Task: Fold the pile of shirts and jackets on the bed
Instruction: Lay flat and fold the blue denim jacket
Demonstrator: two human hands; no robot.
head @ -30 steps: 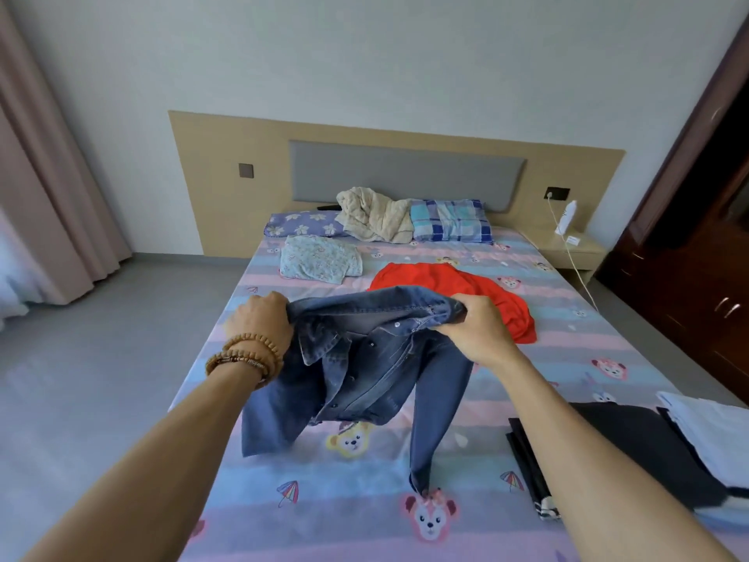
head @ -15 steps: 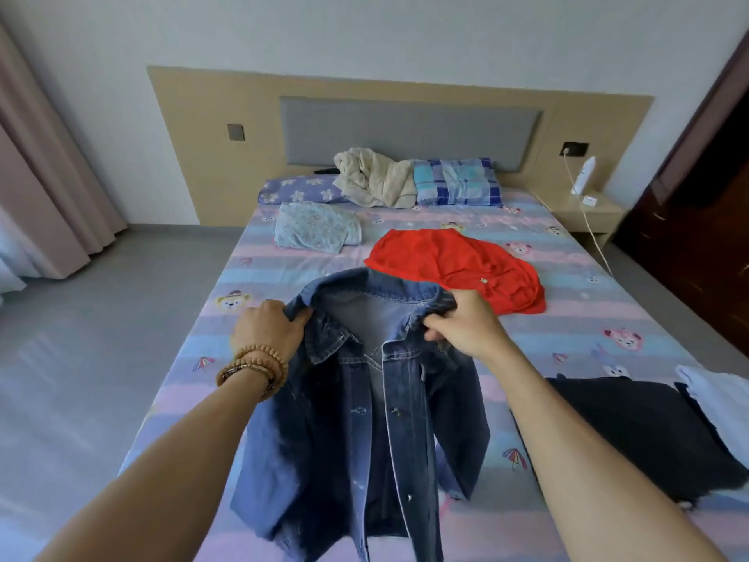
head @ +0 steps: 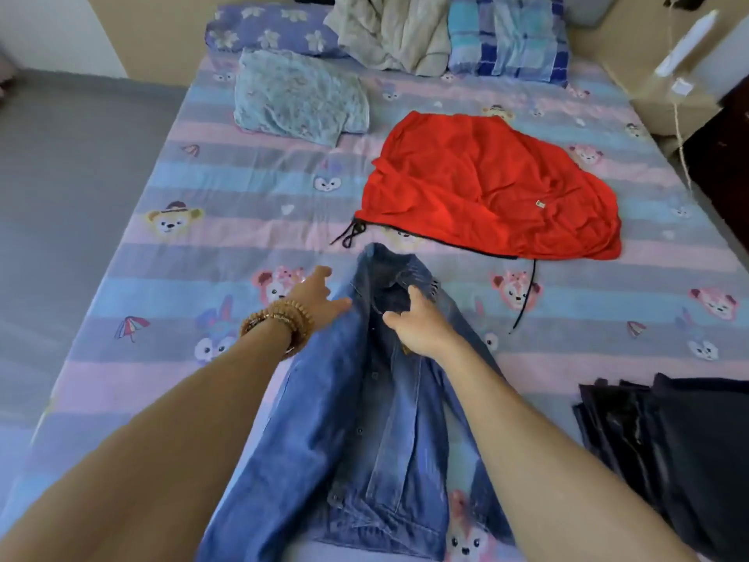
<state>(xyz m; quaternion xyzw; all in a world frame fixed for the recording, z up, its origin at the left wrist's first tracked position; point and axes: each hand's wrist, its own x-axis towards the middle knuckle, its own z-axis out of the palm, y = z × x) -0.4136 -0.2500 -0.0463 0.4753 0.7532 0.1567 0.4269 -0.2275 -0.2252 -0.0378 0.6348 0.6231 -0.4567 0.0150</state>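
Observation:
A blue denim jacket (head: 364, 419) lies lengthwise on the bed (head: 227, 253), collar pointing away from me. My left hand (head: 318, 300), with bead bracelets at the wrist, reaches out with straight fingers touching the jacket's left shoulder. My right hand (head: 417, 324) rests on the jacket just below the collar, thumb raised; its fingertips are hidden. A red jacket (head: 490, 184) with black drawstrings lies spread beyond the denim one. A folded pale blue patterned garment (head: 300, 97) sits at the far left.
Dark folded clothes (head: 668, 448) lie at the right edge. Pillows (head: 506, 38) and a crumpled beige cloth (head: 389, 30) sit at the bed's head. A nightstand (head: 681, 75) with a cable stands at the far right. Grey floor (head: 73, 176) runs along the left.
The denim jacket, held up by its shoulders before, now lies flat on the bed. Both hands have let go of the shoulders and come down onto it. My view has tilted downward.

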